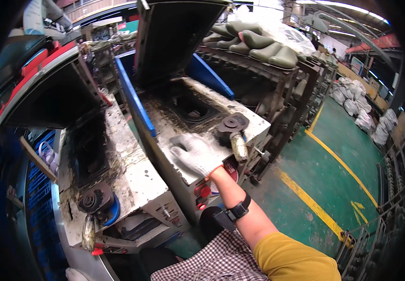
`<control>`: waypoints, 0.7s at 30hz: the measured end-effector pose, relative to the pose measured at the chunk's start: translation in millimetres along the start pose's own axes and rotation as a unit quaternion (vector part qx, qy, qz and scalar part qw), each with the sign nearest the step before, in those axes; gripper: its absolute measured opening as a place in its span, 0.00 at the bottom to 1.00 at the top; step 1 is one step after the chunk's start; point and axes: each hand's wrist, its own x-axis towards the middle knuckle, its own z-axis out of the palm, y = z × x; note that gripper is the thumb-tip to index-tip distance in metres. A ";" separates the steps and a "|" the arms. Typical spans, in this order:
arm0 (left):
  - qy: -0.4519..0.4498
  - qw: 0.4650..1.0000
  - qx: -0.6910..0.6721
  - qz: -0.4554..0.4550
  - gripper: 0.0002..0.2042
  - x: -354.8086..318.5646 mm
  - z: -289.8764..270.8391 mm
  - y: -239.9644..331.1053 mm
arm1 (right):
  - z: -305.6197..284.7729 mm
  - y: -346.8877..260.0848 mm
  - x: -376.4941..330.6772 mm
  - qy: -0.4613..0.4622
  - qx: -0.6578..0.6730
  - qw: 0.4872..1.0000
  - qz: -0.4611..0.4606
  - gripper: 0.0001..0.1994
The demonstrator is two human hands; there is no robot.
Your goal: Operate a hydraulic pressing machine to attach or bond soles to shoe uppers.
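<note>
- While the right grip (195, 152) lies palm down with nothing in it, fingers loosely spread, it appears to rest on the near top of the right machine (258, 122).
- Only a bit of the left grip (75, 275) shows at the lower edge; whether it is open or closed, I cannot tell.
- Just beyond the right fingertips sits the pit (195, 111), dark and crusted round its rim; a forward slip could run the glove into that rim.
- Above the pit the lid (169, 44) stands raised. If its support gave way, it could swing down toward the hand; what holds it is not visible.
- Near the right wrist is the lever (239, 147); a sideways swing of the arm could knock it.
- A red button (204, 191) sits below the cuff, where a dropped forearm might press it. The black band (235, 214) could snag on the lever.
- Blue guards (134, 93) flank the pit, limiting sideways reach there.
- To the left, a narrow gap parts this machine from the left machine (127, 157), leaving little elbow room.
- Behind and to the right, the rack (282, 96) closes off that side; wider room lies over the green floor (301, 164).
</note>
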 end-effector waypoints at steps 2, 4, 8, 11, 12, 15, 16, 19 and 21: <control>-0.008 0.988 0.110 0.111 0.20 5.5 -14.5 8.1 | -3.4 -0.9 -1.9 0.009 -0.024 1.000 0.009 0.19; -0.056 0.977 -0.117 0.171 0.20 4.1 -13.8 8.8 | -10.3 -5.0 -2.1 -0.005 -0.009 1.000 0.028 0.19; -0.092 0.920 -0.334 0.186 0.18 10.7 -15.3 3.8 | -10.2 -0.3 -2.8 0.008 -0.011 1.000 0.018 0.19; -0.096 0.904 -0.370 0.191 0.17 12.6 -11.5 1.2 | -7.0 0.6 -1.5 0.020 -0.015 1.000 0.015 0.19; -0.095 0.902 -0.375 0.193 0.17 12.5 -10.6 1.5 | -7.3 -0.9 -1.8 0.022 -0.015 1.000 0.013 0.19; -0.093 0.897 -0.384 0.199 0.16 12.6 -7.8 2.3 | -7.4 -1.7 -1.4 0.027 -0.013 0.999 0.012 0.19; -0.091 0.896 -0.386 0.200 0.15 12.6 -6.9 2.5 | -7.3 -1.6 -1.2 0.029 -0.012 0.999 0.011 0.19; -0.090 0.891 -0.397 0.201 0.14 20.6 -10.5 1.2 | -5.7 2.1 -2.5 0.028 -0.021 0.999 0.009 0.19; -0.089 0.889 -0.401 0.202 0.14 20.0 -6.3 2.3 | -6.9 1.7 -2.2 0.026 -0.019 0.999 0.010 0.19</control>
